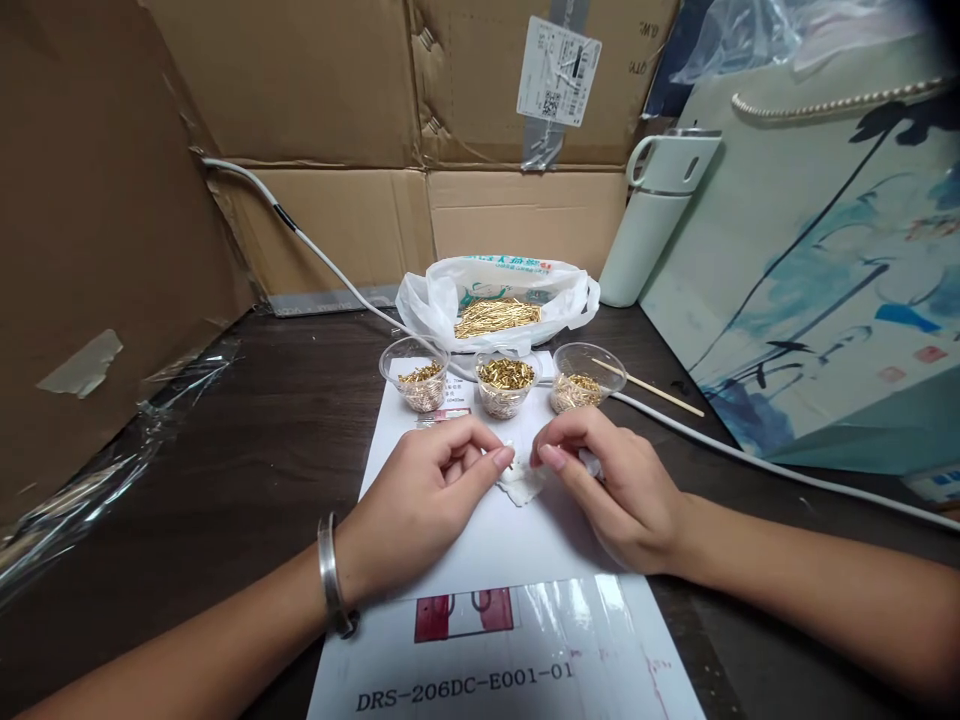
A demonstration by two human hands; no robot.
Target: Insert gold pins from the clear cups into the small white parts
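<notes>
My left hand (442, 485) has thumb and forefinger pinched together, with the tip of a tiny metal piece barely showing between them. Facing it, my right hand (622, 485) is also pinched; whatever its fingertips hold is too small to make out. A crumpled bit of white tissue (523, 488) lies on the paper sheet (517, 545) beneath the fingertips. Just beyond stand three clear plastic cups, the left cup (424, 392), the middle cup (508, 402) and the right cup (574, 405), each holding small gold-coloured metal pieces.
Behind the cups, a white plastic bag (427, 300) holds long gold-coloured pins (499, 317). A wooden stick (660, 392) leans out of the right cup. A white cable (720, 442) crosses the table. A pale flask (652, 225) and large paper bag (817, 300) stand right; cardboard (315, 90) walls the back and left.
</notes>
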